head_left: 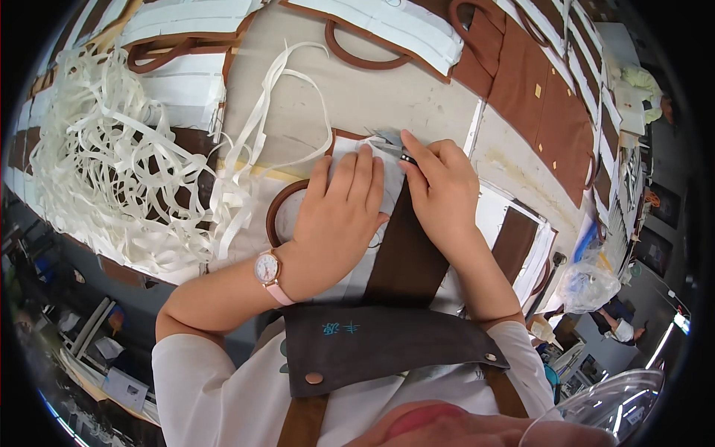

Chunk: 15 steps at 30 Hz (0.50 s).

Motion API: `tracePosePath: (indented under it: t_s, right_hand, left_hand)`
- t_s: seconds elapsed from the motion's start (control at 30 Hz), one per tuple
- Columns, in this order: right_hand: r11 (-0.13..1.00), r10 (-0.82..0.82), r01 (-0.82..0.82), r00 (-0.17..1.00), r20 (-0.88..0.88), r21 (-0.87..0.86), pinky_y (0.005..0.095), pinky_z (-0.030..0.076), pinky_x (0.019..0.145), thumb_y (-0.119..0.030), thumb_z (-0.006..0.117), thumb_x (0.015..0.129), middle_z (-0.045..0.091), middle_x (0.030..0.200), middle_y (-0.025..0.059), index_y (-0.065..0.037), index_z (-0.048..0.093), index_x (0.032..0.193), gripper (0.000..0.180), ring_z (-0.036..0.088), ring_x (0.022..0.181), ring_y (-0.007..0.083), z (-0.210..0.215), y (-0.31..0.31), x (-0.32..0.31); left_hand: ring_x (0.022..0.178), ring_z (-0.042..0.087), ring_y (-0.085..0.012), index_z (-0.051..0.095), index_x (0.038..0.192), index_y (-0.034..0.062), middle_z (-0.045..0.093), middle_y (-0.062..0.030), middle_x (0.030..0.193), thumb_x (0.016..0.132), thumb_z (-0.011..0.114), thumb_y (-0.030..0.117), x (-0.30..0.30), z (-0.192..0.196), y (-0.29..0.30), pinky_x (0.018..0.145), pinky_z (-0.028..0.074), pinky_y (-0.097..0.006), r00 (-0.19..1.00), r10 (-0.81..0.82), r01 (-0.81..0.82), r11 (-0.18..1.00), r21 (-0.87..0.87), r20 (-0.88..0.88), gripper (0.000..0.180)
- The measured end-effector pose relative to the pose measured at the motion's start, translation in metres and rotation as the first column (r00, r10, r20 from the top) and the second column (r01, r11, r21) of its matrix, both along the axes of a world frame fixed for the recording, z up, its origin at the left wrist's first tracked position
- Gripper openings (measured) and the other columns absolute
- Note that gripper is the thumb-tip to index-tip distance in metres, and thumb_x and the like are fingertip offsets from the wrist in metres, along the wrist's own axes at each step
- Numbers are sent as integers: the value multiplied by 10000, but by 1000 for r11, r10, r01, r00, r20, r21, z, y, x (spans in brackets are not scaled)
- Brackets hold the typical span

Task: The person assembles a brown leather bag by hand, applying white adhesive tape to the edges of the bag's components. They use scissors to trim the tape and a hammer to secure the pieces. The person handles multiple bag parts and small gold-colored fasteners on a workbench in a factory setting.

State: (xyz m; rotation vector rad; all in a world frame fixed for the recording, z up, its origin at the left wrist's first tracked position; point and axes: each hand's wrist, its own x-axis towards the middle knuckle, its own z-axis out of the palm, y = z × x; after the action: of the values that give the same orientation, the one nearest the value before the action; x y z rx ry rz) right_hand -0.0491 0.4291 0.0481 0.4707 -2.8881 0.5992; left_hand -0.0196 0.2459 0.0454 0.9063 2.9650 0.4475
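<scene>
My left hand (339, 205) lies flat with its fingers stretched out on a white-lined fabric panel (344, 145) with a brown edge, pressing it to the table. Between the thumb and fingers of my right hand (445, 186) is a small pair of thread snips (387, 143), its metal blades pointing left at the panel's far edge. Most of the tool is hidden in my grip. Left of my left hand a brown loop handle (275, 212) shows, partly covered by it. A dark brown band (406, 257) runs down from the panel toward my apron.
A large tangled heap of white tape (126, 164) covers the table's left side, one loop trailing toward my left hand. Brown and white bag panels (536, 112) with handles line the far and right sides. A clear plastic bag (588, 287) sits at the right edge.
</scene>
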Motion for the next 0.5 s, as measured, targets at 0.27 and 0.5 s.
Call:
tracePosePath:
  t_s: [0.27,0.5]
  right_hand:
    - [999,15,-17,999,-39,-36,352,476,643,-81,772,780,541,833,55,-84,727,1174,396,557,759,225,-4,4,-6]
    - [993,117,-118,992,-46,-26,342,480,580,-114,766,800,534,805,42,-88,727,1155,358,564,681,205,-13,14,-13]
  left_hand:
    - [1234,475,-308,524,1351,-43,491,-176,1409,768,759,376,-4,4,1,1070,378,-478,999,-17,18,1000,-16,34,755]
    - [1227,476,-314,527,1346,-46,493,-178,1412,765,757,370,-5,4,2,1059,383,-481,999,-26,26,1000,-17,27,751]
